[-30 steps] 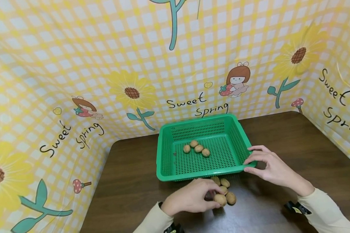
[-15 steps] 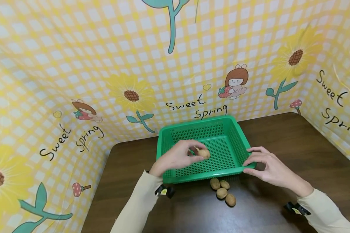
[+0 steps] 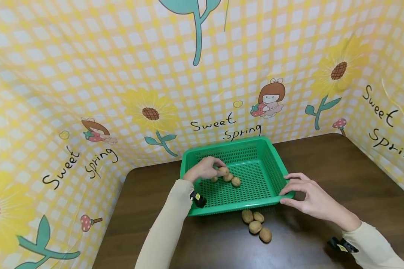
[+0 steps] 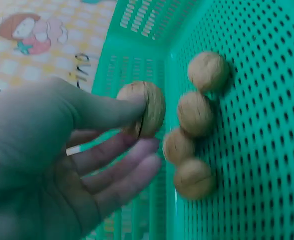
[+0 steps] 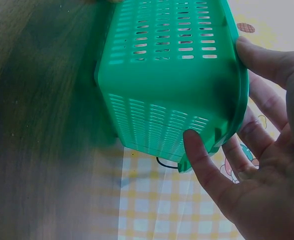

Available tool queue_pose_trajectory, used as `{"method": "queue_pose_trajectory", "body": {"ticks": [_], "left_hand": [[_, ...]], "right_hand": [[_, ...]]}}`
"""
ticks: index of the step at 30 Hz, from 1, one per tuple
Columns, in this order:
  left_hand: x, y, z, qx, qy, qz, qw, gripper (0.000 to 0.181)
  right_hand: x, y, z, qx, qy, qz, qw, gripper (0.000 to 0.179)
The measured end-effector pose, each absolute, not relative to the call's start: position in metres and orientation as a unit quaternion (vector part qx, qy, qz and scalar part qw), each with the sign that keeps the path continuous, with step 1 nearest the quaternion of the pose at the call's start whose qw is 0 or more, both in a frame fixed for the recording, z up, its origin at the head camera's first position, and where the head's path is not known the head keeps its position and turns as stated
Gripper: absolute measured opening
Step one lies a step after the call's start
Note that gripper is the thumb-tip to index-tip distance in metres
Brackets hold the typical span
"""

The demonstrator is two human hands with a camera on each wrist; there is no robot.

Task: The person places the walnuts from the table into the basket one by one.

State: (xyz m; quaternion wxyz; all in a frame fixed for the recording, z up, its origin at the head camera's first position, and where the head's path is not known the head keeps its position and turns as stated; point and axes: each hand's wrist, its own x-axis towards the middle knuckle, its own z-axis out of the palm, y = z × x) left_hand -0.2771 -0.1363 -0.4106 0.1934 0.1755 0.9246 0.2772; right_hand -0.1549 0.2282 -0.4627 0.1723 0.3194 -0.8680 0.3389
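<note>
Inside the green plastic basket (image 3: 235, 204), my left hand (image 3: 207, 168) pinches a walnut (image 4: 154, 107) between thumb and fingers, raised a little over the basket floor. Several other walnuts (image 4: 195, 114) lie close together on that perforated floor, partly hidden by the hand in the head view. At the basket's near right corner, my right hand (image 3: 311, 193) holds the rim. Its thumb (image 5: 259, 57) presses on the rim, and one finger (image 5: 204, 160) touches the outer side wall. Several more walnuts (image 3: 255, 227) lie on the table just in front of the basket.
The dark brown wooden table (image 3: 148, 209) carries the basket near its back edge. Behind it and to both sides hangs a yellow checked cloth (image 3: 202, 93) with sunflowers and "Sweet Spring" lettering. Each wrist wears a small black camera strap (image 3: 343, 244).
My left hand has picked up a walnut from the group on the table and carried it up and leftward into the basket. The right hand has stayed at the basket corner.
</note>
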Motion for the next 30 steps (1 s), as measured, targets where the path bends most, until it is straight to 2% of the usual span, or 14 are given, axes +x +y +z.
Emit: {"method": "queue_pose_trajectory", "body": {"ticks": [8,19,26,30], "left_hand": [[-0.278,-0.139,-0.43,0.165,0.943,0.223,0.186,0.032],[-0.282,-0.136,-0.431,0.157,0.953,0.192,0.175,0.033],[-0.277,-0.143,-0.415,0.16,0.945,0.232,0.165,0.036],[-0.272,-0.145,-0.396,0.171,0.944,0.246,0.137,0.038]], "right_hand": [[-0.153,0.229,-0.464,0.317,-0.868,0.34,0.172,0.036],[-0.154,0.229,-0.462,0.316,-0.868,0.339,0.175,0.036],[-0.155,0.228,-0.463,0.319,-0.867,0.34,0.174,0.037],[-0.154,0.227,-0.461,0.319,-0.866,0.341,0.179,0.037]]}}
